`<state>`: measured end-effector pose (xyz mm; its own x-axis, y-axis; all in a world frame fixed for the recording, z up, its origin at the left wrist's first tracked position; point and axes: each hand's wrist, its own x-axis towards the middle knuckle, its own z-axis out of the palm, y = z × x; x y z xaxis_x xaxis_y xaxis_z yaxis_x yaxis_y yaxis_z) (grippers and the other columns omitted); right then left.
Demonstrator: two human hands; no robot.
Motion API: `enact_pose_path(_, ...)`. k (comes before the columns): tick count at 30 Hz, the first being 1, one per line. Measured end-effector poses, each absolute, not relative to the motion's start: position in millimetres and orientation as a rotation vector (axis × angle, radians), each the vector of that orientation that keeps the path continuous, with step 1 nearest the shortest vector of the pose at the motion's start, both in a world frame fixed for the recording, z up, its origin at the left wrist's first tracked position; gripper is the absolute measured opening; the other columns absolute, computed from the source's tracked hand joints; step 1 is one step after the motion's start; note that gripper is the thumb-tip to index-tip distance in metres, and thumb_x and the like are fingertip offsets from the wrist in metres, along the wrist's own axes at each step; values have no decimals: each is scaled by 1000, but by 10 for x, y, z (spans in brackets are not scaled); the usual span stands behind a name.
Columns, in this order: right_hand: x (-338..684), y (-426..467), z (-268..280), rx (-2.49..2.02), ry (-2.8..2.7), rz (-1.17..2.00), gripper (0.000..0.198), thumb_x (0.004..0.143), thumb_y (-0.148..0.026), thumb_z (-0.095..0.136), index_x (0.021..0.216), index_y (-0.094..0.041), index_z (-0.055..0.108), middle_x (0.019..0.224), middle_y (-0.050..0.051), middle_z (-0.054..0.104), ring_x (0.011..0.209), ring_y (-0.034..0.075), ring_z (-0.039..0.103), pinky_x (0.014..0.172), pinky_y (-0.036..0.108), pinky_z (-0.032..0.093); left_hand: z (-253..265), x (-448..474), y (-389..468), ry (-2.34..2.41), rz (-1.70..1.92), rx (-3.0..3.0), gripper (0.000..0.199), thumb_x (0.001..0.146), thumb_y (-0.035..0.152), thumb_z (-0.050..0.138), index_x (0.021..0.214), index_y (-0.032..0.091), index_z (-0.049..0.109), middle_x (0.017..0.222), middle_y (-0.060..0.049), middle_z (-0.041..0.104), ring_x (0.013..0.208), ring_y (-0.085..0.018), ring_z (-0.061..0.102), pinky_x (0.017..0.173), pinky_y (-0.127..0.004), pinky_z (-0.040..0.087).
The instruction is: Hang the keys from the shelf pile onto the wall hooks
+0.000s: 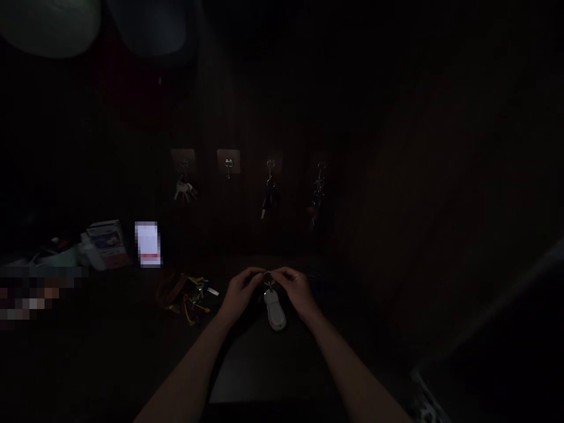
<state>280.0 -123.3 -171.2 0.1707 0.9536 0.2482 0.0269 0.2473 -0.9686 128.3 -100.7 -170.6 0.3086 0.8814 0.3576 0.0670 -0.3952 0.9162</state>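
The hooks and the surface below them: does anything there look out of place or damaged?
The second hook from the left is the odd one: nothing visible hangs there, whereas keys hang on the first hook. The pale fob between the hands looks intact. No spill or damage stands out, although the picture is dark.

The left hand (241, 289) and right hand (296, 288) pinch from opposite sides of the grip, fingertips (277, 275) close together. Bare forearms (187, 367) slant outward behind it.

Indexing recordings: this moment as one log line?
left hand: holding key ring; right hand: holding key ring; pale fob: attached to key ring
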Motion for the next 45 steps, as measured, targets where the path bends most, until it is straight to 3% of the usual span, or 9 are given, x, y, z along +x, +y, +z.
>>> enact_pose_path(5, 2789, -1216, -1735, -1098, -1204, 871, 24, 65, -42, 65, 65, -18, 65, 62, -1, 62, 63, 14, 55, 60, 24, 41, -1728, 1282, -985, 867, 1138, 1677, 27, 74, 40, 58, 84, 17, 66, 84, -4, 69, 82, -18, 61, 76, -28, 46)
enact_pose_path(12, 2803, -1211, -1728, -1112, -1193, 903, 42, 72, -57, 53, 71, -17, 66, 64, 2, 62, 59, 14, 53, 52, 22, 38, -1699, 1273, -975, 911, 1154, 1544, 27, 69, 41, 63, 78, 16, 66, 80, -4, 69, 79, -18, 62, 74, -28, 46)
enact_pose_path(25, 2757, -1253, -1702, -1136, -1294, 867, 25, 67, -44, 62, 67, -19, 63, 64, -2, 61, 66, 15, 55, 63, 24, 41, -1751, 1257, -912, 936, 1197, 1537, 30, 67, 44, 63, 78, 16, 66, 79, -3, 69, 77, -18, 61, 72, -27, 46)
enact_pose_path(30, 2766, -1262, -1683, -1137, -1257, 832, 24, 68, -43, 62, 66, -19, 64, 66, -1, 63, 68, 16, 57, 66, 25, 42, -1749, 1248, -904, 917, 1233, 1553, 30, 73, 46, 57, 76, 17, 65, 76, -2, 68, 78, -17, 61, 75, -27, 45)
enact_pose_path(45, 2966, -1151, -1308, -1130, -1192, 656, 25, 66, -44, 65, 67, -19, 66, 60, -1, 62, 61, 15, 57, 60, 25, 43, -1842, 1082, -779, 1166, 1348, 1594, 37, 74, 53, 49, 79, 18, 62, 66, -1, 67, 70, -18, 61, 65, -26, 43)
